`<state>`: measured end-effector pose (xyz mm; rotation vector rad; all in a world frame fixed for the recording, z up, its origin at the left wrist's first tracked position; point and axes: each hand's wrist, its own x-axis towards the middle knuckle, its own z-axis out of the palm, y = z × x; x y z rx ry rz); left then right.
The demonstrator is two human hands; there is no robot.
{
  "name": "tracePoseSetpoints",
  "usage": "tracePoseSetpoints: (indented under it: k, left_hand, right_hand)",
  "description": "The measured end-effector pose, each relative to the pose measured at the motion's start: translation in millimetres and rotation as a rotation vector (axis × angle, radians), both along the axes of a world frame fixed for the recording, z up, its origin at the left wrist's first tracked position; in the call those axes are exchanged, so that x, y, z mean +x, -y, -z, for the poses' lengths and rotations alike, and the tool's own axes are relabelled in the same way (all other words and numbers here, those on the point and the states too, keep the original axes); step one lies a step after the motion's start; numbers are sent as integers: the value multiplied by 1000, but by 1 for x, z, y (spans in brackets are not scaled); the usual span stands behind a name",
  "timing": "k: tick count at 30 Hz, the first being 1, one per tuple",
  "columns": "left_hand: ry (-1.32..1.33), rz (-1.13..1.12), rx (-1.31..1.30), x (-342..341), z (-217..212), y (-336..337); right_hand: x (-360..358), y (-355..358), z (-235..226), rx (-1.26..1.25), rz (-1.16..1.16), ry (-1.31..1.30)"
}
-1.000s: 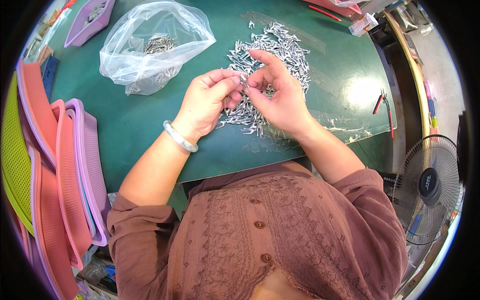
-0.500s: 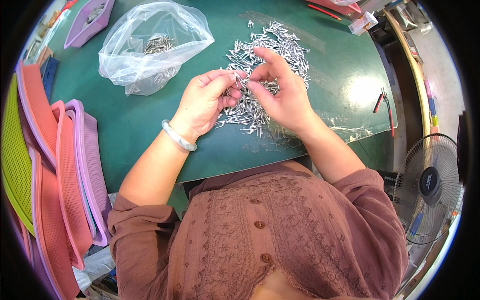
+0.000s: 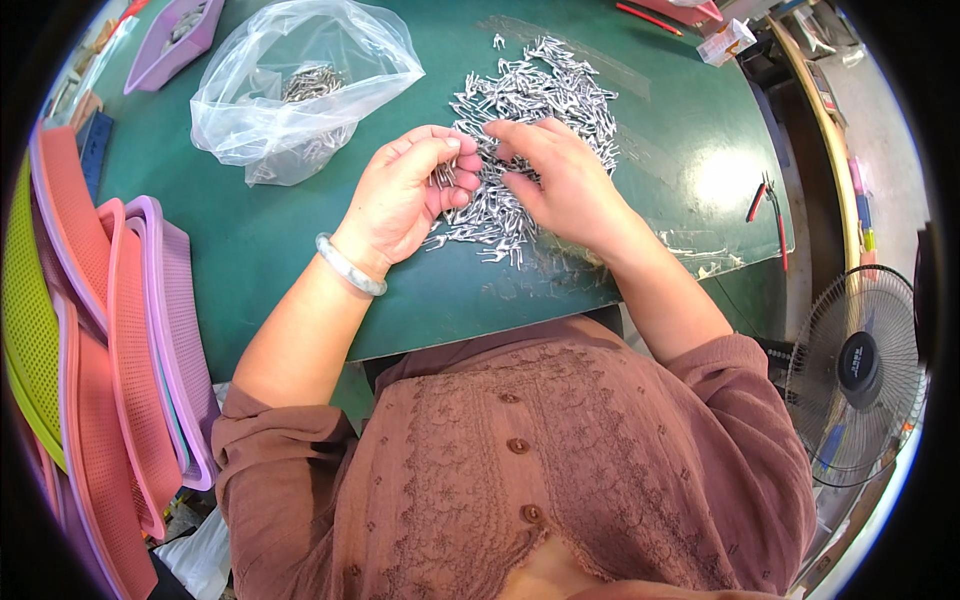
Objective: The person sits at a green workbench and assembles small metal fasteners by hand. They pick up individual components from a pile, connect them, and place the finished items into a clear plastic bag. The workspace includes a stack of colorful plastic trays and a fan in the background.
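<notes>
A spread-out pile of small silvery forked metal pieces [image 3: 560, 90] lies on the green tabletop [image 3: 270, 240]. At the pile's left edge, my left hand [image 3: 405, 190] is curled palm up, a few of the metal pieces showing between its bent fingers. A pale bangle circles that wrist. My right hand [image 3: 565, 185] hovers palm down over the pile's near part, thumb and forefinger apart; I see nothing between them. Beyond my left hand, an open clear plastic bag [image 3: 230, 110] holds more small metal pieces.
Stacked pink, purple and green plastic baskets [image 3: 175, 300] rise on the left. A purple tray [image 3: 150, 60] stands far left. Red-handled pliers [image 3: 770, 210] lie near the table's right edge, with a fan [image 3: 855, 375] beyond. A red pen [image 3: 650, 18] and a small box [image 3: 727, 42] lie far right.
My hands have separated: the fingertips were close together over a small piece. My left hand has drawn slightly left; my right has turned more palm down over the pile.
</notes>
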<state>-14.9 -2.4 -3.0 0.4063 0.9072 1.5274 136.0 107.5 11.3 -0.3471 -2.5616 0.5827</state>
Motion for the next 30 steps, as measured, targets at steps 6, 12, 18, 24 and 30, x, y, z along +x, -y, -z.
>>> tracePoseSetpoints:
  k: [6,12,18,24,30]
  left_hand:
    - [-54,-18,-35,0,1,0]
    - [-200,35,-53,6,-3,1]
    - [-227,43,-54,8,-3,2]
    - [-174,12,-61,6,-4,2]
    - [-161,-22,-16,8,-6,2]
  right_hand:
    - [-2,-1,-1,-75,-7,67]
    - [-3,-8,0,-922,39,-153]
    - [-5,-1,-9,-1072,4,-122]
    - [-4,-1,-11,-1176,6,-94]
    - [0,5,-15,-1146,-6,-41]
